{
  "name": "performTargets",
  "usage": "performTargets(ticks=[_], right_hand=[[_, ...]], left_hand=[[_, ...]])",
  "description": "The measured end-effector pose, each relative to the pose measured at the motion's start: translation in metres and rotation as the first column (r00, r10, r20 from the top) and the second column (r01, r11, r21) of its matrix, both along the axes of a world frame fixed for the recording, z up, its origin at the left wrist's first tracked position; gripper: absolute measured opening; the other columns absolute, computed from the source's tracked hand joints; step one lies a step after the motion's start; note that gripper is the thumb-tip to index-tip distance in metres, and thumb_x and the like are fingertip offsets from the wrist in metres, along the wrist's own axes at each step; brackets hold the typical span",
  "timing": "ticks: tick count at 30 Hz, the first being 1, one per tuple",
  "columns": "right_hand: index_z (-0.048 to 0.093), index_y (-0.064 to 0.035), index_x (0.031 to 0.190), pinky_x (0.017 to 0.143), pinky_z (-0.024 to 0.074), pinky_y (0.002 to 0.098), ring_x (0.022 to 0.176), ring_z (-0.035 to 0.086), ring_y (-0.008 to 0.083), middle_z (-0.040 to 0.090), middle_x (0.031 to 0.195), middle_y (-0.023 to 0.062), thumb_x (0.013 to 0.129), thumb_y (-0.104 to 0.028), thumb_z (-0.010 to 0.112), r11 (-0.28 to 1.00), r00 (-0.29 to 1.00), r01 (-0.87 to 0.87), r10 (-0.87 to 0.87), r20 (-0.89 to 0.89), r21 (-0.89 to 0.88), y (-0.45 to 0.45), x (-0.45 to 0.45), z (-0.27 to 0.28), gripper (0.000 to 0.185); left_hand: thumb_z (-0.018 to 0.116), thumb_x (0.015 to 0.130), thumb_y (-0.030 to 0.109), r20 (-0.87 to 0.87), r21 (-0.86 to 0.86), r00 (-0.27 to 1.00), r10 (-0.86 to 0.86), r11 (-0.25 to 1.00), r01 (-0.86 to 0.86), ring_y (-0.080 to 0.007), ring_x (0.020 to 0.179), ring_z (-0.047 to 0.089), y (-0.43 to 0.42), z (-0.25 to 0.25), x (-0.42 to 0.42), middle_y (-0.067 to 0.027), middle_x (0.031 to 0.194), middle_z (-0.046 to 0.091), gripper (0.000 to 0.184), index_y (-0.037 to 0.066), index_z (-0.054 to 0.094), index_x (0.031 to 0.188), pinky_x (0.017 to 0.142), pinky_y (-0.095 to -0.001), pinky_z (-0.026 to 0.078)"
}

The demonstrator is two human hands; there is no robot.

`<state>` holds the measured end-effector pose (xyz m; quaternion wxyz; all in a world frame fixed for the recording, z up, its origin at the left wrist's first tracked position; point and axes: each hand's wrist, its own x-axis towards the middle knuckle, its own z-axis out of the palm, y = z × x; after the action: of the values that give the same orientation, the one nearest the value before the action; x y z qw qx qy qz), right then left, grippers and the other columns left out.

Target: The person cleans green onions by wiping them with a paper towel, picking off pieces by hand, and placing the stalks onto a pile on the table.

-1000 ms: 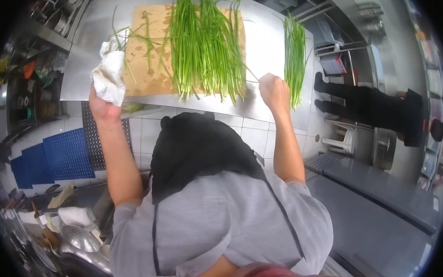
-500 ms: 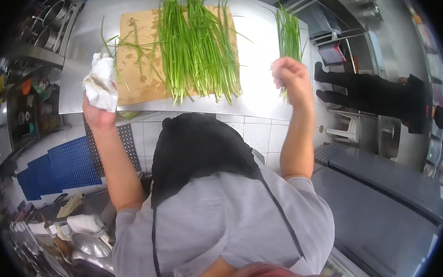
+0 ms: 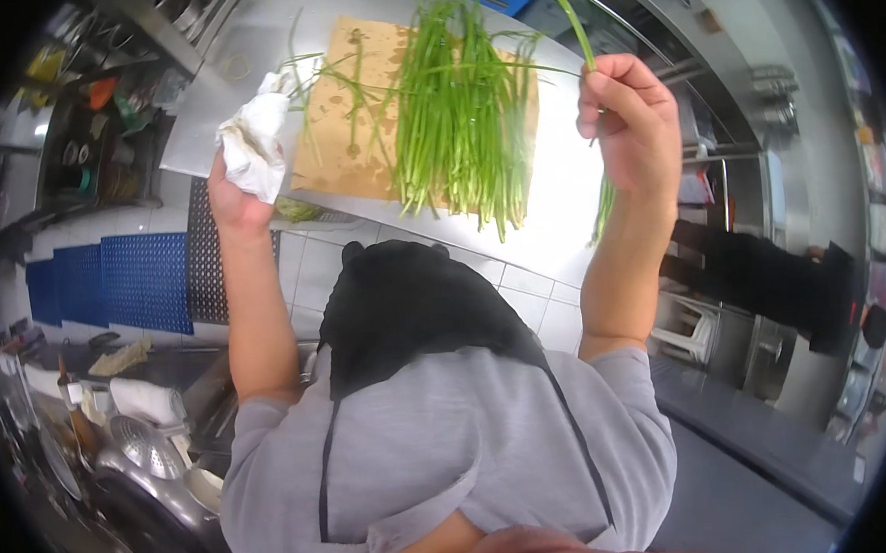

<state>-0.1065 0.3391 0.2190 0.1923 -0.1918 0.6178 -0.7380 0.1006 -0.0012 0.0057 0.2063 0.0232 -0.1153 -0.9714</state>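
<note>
Two bare hands are working at a metal bench. The right hand is holding up a long green stalk, its fingers clamping together on it; the stalk is bending over above the bench's right part. The left hand is supporting a crumpled white cloth near the bench's left end; the cloth is hiding those fingers, so I cannot tell whether they are closing on it. Between the hands, a large heap of green stalks is lying on brown paper, its pale ends pointing toward the person and overhanging the paper's near edge. A few loose stalks are lying left of the heap. Another bunch is showing partly behind the right forearm. Farther right, a person in black is standing.
</note>
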Motion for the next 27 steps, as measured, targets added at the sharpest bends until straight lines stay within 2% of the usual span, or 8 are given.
performTargets(ticks=[4, 9, 12, 16, 19, 22, 25, 27], right_hand=[[0.065, -0.0059, 0.088, 0.049, 0.0484, 0.025, 0.059, 0.059, 0.0113, 0.064, 0.076, 0.004, 0.082, -0.004, 0.065, 0.999, 0.985, 0.029, -0.023, 0.173, -0.033, -0.069, 0.025, -0.072, 0.006], [0.06, -0.0037, 0.085, 0.045, 0.0488, 0.028, 0.055, 0.058, 0.0125, 0.062, 0.074, 0.0053, 0.081, 0.0, 0.065, 0.97, 0.82, -0.102, -0.045, 0.57, 0.223, -0.145, 0.069, -0.178, 0.008], [0.059, -0.0028, 0.084, 0.045, 0.0485, 0.0276, 0.055, 0.057, 0.0126, 0.061, 0.071, 0.0053, 0.081, 0.0, 0.064, 0.967, 0.805, -0.058, -0.102, 0.585, 0.249, -0.159, 0.083, -0.19, 0.007], [0.064, 0.0004, 0.096, 0.059, 0.052, 0.0321, 0.068, 0.064, 0.0182, 0.067, 0.08, 0.0081, 0.085, -0.004, 0.065, 0.989, 0.859, -0.056, -0.023, 0.511, 0.139, -0.169, 0.072, -0.194, 0.012], [0.069, 0.0033, 0.099, 0.064, 0.0531, 0.0289, 0.074, 0.067, 0.0176, 0.071, 0.083, 0.011, 0.083, -0.005, 0.064, 0.757, 0.941, -0.082, 0.273, -0.2, 0.648, -0.17, 0.059, -0.201, 0.019], [0.072, 0.0025, 0.1, 0.068, 0.0536, 0.0277, 0.077, 0.069, 0.0161, 0.073, 0.085, 0.0136, 0.081, -0.008, 0.064, 0.77, 0.93, 0.019, 0.22, -0.294, 0.637, -0.152, 0.047, -0.186, 0.023], [0.072, 0.0005, 0.098, 0.067, 0.0535, 0.0299, 0.073, 0.068, 0.0157, 0.072, 0.082, 0.0136, 0.08, -0.012, 0.066, 0.827, 0.993, 0.002, 0.065, -0.099, 0.562, -0.109, 0.032, -0.174, 0.023], [0.072, 0.0002, 0.097, 0.067, 0.0533, 0.0315, 0.072, 0.068, 0.0159, 0.072, 0.082, 0.0136, 0.079, -0.013, 0.068, 0.724, 0.984, 0.12, 0.004, -0.179, 0.68, -0.07, 0.021, -0.165, 0.023]], left_hand=[[0.042, 0.099, 0.025, 0.072, -0.004, 0.991, 0.108, 0.994, -0.108, -0.0307, 0.113, 0.059, 0.0, 0.003, 0.012, -0.0145, 0.127, 0.059, 0.04, 0.001, 0.051, 0.13, 0.092, -0.0454, 0.049], [0.042, 0.099, 0.024, 0.133, -0.019, 0.977, 0.165, 0.986, -0.164, -0.0311, 0.109, 0.06, -0.001, 0.003, 0.021, -0.0145, 0.124, 0.06, 0.038, 0.001, 0.053, 0.127, 0.088, -0.045, 0.051], [0.043, 0.099, 0.024, 0.162, -0.01, 0.965, 0.205, 0.978, -0.206, -0.0311, 0.108, 0.061, -0.005, 0.0, 0.032, -0.0149, 0.123, 0.06, 0.038, 0.0, 0.053, 0.126, 0.088, -0.0449, 0.052], [0.043, 0.099, 0.023, 0.19, -0.011, 0.951, 0.243, 0.969, -0.245, -0.0306, 0.107, 0.061, -0.005, 0.001, 0.037, -0.0154, 0.122, 0.061, 0.037, 0.0, 0.053, 0.126, 0.088, -0.0445, 0.052], [0.043, 0.099, 0.024, 0.167, -0.006, 0.963, 0.21, 0.977, -0.212, -0.0307, 0.109, 0.06, -0.009, -0.008, 0.039, -0.0158, 0.123, 0.06, 0.037, 0.0, 0.053, 0.125, 0.09, -0.0452, 0.051], [0.043, 0.098, 0.025, 0.226, -0.019, 0.949, 0.219, 0.975, -0.22, -0.0311, 0.111, 0.059, -0.011, -0.008, 0.037, -0.0157, 0.124, 0.06, 0.038, 0.001, 0.054, 0.126, 0.092, -0.0467, 0.05], [0.044, 0.097, 0.025, 0.149, 0.057, 0.974, 0.17, 0.982, -0.18, -0.0321, 0.111, 0.058, -0.018, -0.016, 0.04, -0.0153, 0.126, 0.059, 0.04, 0.001, 0.053, 0.127, 0.093, -0.048, 0.049], [0.043, 0.097, 0.026, 0.139, 0.025, 0.979, 0.15, 0.988, -0.155, -0.0324, 0.114, 0.057, -0.02, -0.017, 0.041, -0.015, 0.128, 0.057, 0.041, 0.001, 0.052, 0.129, 0.096, -0.0476, 0.047]])
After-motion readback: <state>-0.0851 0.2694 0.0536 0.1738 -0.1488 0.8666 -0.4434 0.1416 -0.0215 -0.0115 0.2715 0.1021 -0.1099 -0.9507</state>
